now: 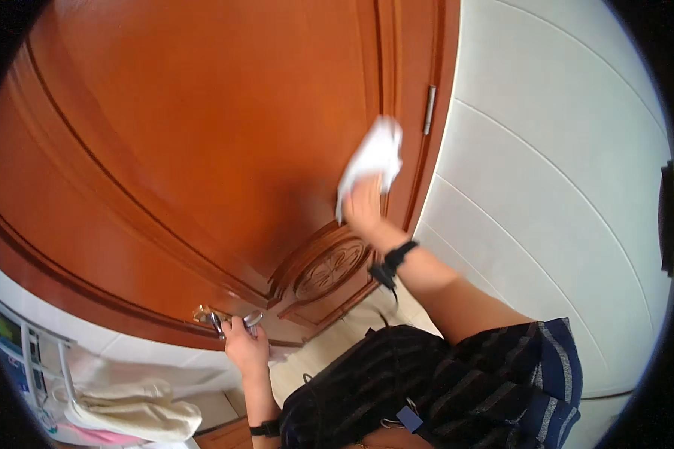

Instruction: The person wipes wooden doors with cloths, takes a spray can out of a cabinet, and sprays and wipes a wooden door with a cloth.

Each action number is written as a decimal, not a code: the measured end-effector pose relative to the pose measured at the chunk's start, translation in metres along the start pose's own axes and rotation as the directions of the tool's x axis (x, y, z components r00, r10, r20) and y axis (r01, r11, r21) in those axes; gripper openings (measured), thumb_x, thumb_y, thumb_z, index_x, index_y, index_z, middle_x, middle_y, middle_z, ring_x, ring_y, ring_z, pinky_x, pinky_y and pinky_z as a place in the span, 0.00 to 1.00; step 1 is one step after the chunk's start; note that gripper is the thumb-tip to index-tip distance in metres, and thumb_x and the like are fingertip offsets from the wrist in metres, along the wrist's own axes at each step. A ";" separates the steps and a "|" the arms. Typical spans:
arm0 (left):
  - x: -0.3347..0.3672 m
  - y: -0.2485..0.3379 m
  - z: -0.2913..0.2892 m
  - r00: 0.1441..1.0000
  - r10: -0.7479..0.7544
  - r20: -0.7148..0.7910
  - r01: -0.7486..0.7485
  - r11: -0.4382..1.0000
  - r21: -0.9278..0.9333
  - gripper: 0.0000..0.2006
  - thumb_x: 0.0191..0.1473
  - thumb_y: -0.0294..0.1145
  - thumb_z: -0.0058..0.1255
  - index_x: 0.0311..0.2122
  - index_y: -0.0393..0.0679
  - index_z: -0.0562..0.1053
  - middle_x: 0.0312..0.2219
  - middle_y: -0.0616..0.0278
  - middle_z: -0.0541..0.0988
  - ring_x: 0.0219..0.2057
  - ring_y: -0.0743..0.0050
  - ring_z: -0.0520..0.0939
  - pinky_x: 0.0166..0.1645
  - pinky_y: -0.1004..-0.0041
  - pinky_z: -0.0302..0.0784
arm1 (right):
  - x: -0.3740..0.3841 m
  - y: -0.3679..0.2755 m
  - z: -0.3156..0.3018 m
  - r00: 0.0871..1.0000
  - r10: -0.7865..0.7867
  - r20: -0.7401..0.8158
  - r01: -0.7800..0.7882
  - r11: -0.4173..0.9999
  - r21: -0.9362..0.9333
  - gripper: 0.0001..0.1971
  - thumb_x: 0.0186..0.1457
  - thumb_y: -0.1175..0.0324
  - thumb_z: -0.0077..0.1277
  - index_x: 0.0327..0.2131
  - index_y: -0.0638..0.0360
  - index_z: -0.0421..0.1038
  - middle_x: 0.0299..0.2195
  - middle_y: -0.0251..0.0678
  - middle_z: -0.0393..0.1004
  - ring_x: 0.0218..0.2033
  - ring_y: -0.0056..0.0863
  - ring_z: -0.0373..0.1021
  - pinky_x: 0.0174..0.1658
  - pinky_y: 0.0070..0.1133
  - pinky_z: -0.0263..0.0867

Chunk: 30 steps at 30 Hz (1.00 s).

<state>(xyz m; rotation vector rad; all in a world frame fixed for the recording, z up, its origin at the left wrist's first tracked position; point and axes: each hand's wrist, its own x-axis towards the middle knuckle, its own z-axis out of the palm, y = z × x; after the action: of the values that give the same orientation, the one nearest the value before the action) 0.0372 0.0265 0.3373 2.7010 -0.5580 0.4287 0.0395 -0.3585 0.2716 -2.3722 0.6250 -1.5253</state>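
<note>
A reddish-brown wooden door (225,135) with carved panels fills much of the view. My right hand (362,203) is closed on a white cloth (375,155) and presses it against the door near the hinge side; hand and cloth are somewhat blurred. Lower left, my left hand (246,346) wraps round the metal door handle (219,323), its fingers curled at the lever. A carved oval ornament (332,271) lies on the door's lower part, left of my right wrist. Each wrist wears a black band.
White tiled wall (547,172) runs along the right, beside the door's metal hinge (430,110). At lower left a white rack (64,359) carries cream towels (138,410) and a pink cloth (101,435). Light floor tiles (307,361) show below the door.
</note>
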 end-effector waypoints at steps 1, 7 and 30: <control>0.000 0.002 -0.003 1.000 -0.008 0.018 0.008 1.000 0.004 0.14 0.40 0.29 0.57 0.32 0.40 0.66 0.36 0.48 0.70 0.31 0.41 0.76 0.34 0.53 0.74 | -0.039 0.004 -0.010 0.937 0.093 0.336 -0.067 0.994 -0.089 0.25 0.52 0.59 0.45 0.44 0.75 0.66 0.49 0.67 0.61 0.54 0.62 0.54 0.61 0.52 0.41; -0.007 -0.016 -0.001 0.999 0.048 0.002 -0.048 0.999 -0.022 0.15 0.40 0.30 0.57 0.34 0.40 0.66 0.36 0.47 0.70 0.33 0.39 0.76 0.36 0.53 0.73 | 0.036 -0.036 -0.083 0.979 -0.199 0.041 0.203 0.971 -0.129 0.17 0.43 0.62 0.47 0.35 0.64 0.70 0.40 0.56 0.67 0.46 0.59 0.61 0.50 0.47 0.55; 0.004 0.096 -0.048 0.879 -0.435 0.194 0.419 0.900 0.119 0.29 0.49 0.45 0.55 0.53 0.41 0.64 0.55 0.40 0.60 0.52 0.36 0.67 0.52 0.53 0.69 | 0.463 0.051 -0.289 0.773 -0.368 -0.517 0.167 0.904 -0.394 0.18 0.60 0.59 0.37 0.26 0.54 0.75 0.25 0.46 0.76 0.30 0.45 0.73 0.40 0.43 0.65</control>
<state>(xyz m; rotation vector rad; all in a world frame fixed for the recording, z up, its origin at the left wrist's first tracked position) -0.0105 -0.0388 0.4078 2.8483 0.0171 0.0347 -0.0680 -0.6202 0.7413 -2.2689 0.7233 -2.5108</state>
